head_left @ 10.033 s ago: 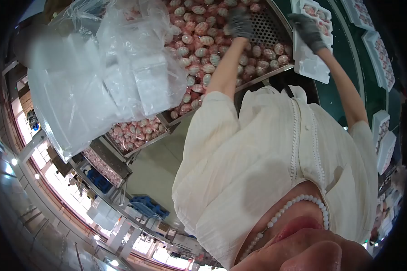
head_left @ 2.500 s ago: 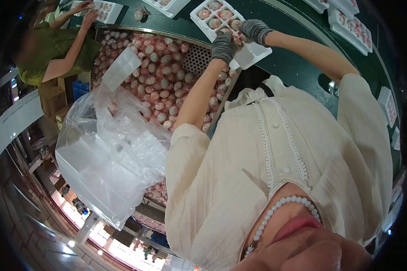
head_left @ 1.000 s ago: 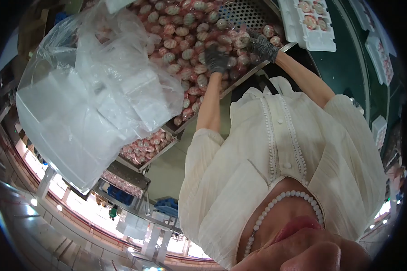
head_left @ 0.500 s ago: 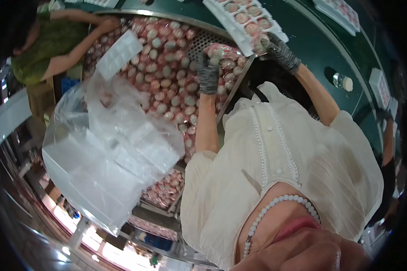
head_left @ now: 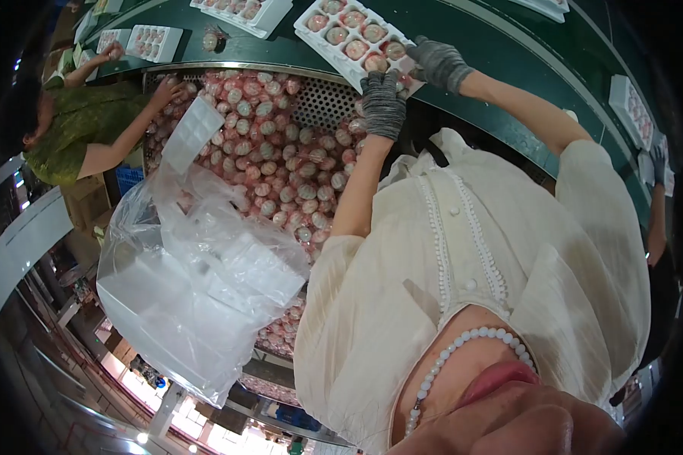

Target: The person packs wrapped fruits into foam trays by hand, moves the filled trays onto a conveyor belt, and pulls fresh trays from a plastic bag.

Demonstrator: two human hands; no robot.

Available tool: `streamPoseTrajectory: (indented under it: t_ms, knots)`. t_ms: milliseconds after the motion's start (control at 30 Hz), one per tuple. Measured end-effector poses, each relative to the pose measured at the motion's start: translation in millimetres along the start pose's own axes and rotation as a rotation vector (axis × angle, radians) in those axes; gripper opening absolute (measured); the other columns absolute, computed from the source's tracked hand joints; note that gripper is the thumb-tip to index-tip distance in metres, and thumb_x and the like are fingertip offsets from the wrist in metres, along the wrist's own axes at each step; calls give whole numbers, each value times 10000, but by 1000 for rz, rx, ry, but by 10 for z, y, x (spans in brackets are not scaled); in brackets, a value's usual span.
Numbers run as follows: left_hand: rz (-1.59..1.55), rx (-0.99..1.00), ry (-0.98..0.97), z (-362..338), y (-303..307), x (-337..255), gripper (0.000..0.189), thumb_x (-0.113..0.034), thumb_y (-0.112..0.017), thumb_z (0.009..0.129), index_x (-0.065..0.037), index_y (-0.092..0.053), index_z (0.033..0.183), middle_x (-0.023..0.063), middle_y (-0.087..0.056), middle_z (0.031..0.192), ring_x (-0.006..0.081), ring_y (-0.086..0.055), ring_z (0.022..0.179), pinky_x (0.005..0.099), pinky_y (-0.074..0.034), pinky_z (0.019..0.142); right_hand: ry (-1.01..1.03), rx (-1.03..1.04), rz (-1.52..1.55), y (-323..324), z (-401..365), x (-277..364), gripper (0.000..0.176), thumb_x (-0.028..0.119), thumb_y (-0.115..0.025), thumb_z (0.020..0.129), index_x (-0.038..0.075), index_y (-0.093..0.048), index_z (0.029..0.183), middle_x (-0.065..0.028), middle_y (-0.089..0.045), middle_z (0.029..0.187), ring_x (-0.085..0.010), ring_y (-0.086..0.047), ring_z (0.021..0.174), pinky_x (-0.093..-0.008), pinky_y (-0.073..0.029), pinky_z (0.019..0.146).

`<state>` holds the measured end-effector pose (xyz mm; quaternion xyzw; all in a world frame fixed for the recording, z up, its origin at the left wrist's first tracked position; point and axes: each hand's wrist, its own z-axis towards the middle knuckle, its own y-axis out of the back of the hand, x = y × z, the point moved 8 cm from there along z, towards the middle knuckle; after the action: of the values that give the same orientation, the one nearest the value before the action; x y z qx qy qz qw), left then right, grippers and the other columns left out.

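A white moulded tray (head_left: 322,45) with round cups lies on the green table in front of me. Most of its visible cups hold a pale ball (head_left: 356,50) in clear, pink-tinted wrap. At the tray's near end is my gray-gloved left hand (head_left: 383,106), its fingers curled at the rim; what they hold is hidden. From the right, my gray-gloved right hand (head_left: 440,65) reaches over the tray's corner, its fingers closed on a wrapped ball (head_left: 407,78) there, partly covered by the glove.
Left of me a metal bin with a perforated floor (head_left: 322,102) holds many wrapped balls (head_left: 281,163). A clear plastic bag (head_left: 197,280) of white trays lies over it. Another person (head_left: 91,129) reaches in at left. More filled trays (head_left: 153,43) line the green table (head_left: 508,83).
My left hand has moved from above the bin, where it held wrapped balls, up to the tray's near end. My right hand has shifted onto the tray's corner. The view has turned.
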<state>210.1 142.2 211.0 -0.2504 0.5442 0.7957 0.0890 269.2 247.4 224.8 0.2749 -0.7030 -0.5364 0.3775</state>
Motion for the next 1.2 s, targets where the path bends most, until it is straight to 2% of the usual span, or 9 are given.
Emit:
streamPoseTrajectory:
  t_ms: [100,233,333,600,767,900,1000,1133,1200]
  knots:
    - [22,24,5,31,-11,12,346,-164,-605,631,-52,-535,951,175,-487,957,329,-449,913,412,-360,805,36,218,71,-132,145,-64,499,325,-626,645,55,-495,1044,-169,-492,928,-314,-521,861,-368,-435,728]
    - [6,21,-7,-33,-4,21,297,-183,-571,658,-60,-537,926,175,-512,951,321,-466,917,422,-365,801,162,16,163,78,1,-7,405,289,-587,673,40,-527,987,-211,-527,871,-345,-539,789,-395,-435,706]
    - [-45,-31,-8,76,49,-14,257,-175,-575,660,-69,-552,893,153,-528,907,319,-482,879,422,-378,784,133,193,202,-55,159,10,361,289,-571,686,27,-547,933,-221,-534,828,-348,-536,777,-392,-430,708]
    - [-53,28,44,35,-54,114,224,-154,-597,643,-96,-570,858,145,-499,934,319,-497,828,403,-423,717,115,30,253,39,66,-118,357,276,-641,654,27,-556,895,-182,-558,791,-325,-545,754,-378,-434,687]
    - [81,171,49,163,-86,104,204,-147,-607,641,-92,-597,837,147,-545,856,304,-510,830,383,-426,738,105,180,51,-335,293,-29,284,221,-635,637,32,-585,843,-174,-558,757,-314,-551,748,-370,-445,674]
    - [158,321,27,185,-323,235,197,-169,-578,670,-113,-602,858,149,-549,856,299,-524,813,388,-425,738,180,30,-49,-127,229,32,281,230,-630,634,40,-593,838,-173,-565,726,-310,-565,731,-365,-460,655]
    - [111,355,119,118,-342,306,190,-182,-550,694,-122,-608,865,152,-557,851,295,-537,803,387,-424,740,160,154,174,-182,242,-8,285,253,-616,649,37,-593,834,-187,-573,712,-307,-579,705,-368,-472,625]
    - [123,409,109,230,-356,220,184,-214,-519,727,-141,-618,864,128,-584,818,274,-557,795,381,-440,702,49,113,10,-525,343,39,209,218,-617,612,30,-587,697,-170,-569,674,-295,-578,661,-366,-470,593]
    - [201,555,105,248,-507,145,185,-223,-513,733,-141,-618,861,121,-590,814,265,-563,790,380,-446,678,178,49,-80,-468,305,156,212,241,-597,631,37,-596,689,-164,-575,682,-290,-582,662,-370,-472,565]
